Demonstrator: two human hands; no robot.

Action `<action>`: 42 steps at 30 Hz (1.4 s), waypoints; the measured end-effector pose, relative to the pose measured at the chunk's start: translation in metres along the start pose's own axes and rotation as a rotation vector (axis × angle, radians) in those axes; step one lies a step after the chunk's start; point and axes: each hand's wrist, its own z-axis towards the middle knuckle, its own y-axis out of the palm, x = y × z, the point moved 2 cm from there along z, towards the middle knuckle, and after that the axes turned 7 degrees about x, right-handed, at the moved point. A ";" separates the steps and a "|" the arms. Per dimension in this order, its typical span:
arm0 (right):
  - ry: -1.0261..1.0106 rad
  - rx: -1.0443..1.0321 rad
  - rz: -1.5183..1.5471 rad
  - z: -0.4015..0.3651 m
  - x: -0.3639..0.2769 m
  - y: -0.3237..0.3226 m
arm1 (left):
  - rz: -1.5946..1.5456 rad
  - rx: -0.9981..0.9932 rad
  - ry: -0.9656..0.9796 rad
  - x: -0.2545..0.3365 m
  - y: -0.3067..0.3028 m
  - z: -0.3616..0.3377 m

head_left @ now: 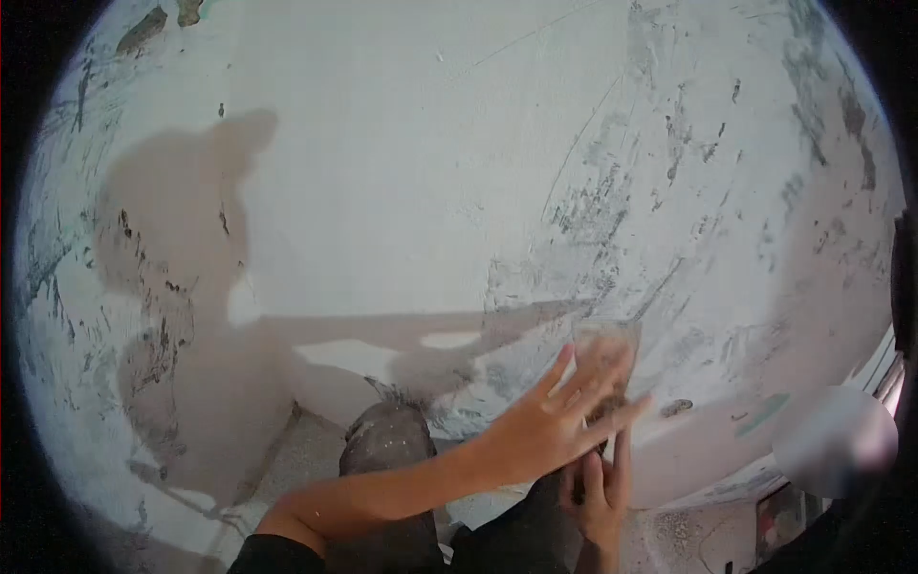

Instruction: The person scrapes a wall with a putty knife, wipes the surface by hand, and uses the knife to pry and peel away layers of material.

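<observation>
My right hand [598, 488] is closed around the dark handle of a flat, wide-bladed tool [606, 328], which looks like a scraper and points up toward the wall. Over the tool's blade, my left hand [555, 416] has its fingers spread and somewhat blurred; whether the fingertips touch the blade cannot be made out. Behind both hands is a white wall [382, 191] with grey smears and scratches. Part of the blade and most of the handle are hidden by my hands.
A dark-clad knee [387, 440] is below my left forearm. Speckled floor [684, 540] shows at the bottom, with a framed object [779, 521] at the lower right. A blurred round patch [835, 442] covers part of the right side. Shadows fall on the wall's left.
</observation>
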 end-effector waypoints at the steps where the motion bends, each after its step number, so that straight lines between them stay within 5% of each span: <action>1: -0.019 -0.014 -0.048 0.012 -0.004 0.018 | 0.022 0.057 -0.053 -0.011 -0.006 0.008; 9: -0.109 -0.072 0.045 0.053 -0.010 0.073 | 0.354 0.137 0.051 -0.060 -0.051 0.050; 42: -0.112 -0.029 0.229 0.051 -0.020 0.100 | 0.462 0.054 0.050 -0.060 -0.066 0.061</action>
